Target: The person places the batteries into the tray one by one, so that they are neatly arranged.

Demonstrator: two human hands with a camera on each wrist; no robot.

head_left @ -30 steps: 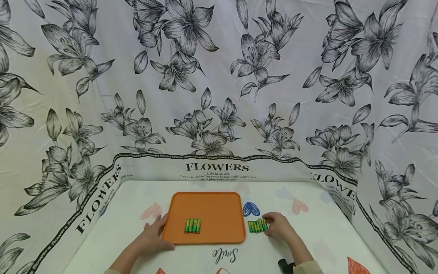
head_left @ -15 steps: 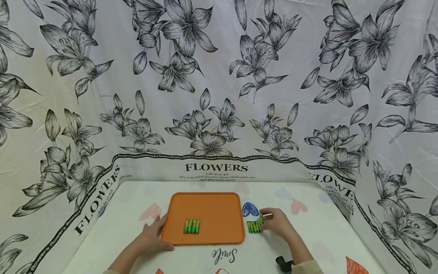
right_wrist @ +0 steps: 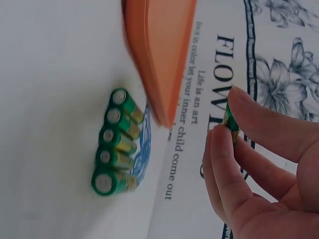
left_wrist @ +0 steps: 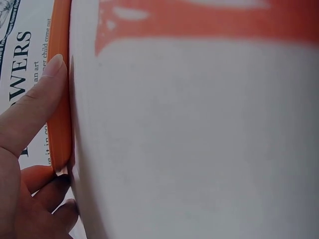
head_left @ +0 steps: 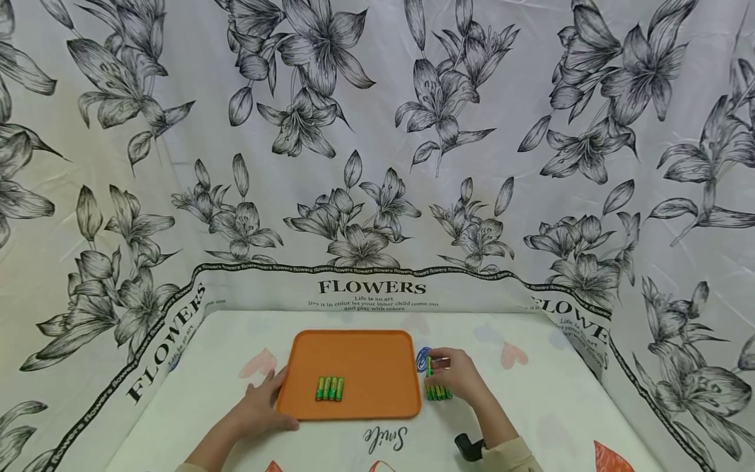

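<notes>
Tray on the counter before you
You have four batteries on it, left of middle, five others just right of it, cloth hanging behind

Orange tray free across its right half, four batteries blocking near left, battery row (five) just right

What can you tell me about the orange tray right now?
The orange tray is rectangular with rounded corners and a low raised rim; it looks like matte plastic. It lies flat on the white cloth. Four green-and-yellow batteries lie side by side on it, left of centre and slightly toward the near edge. The left hand holds its near left corner, thumb against the near wall.
</notes>
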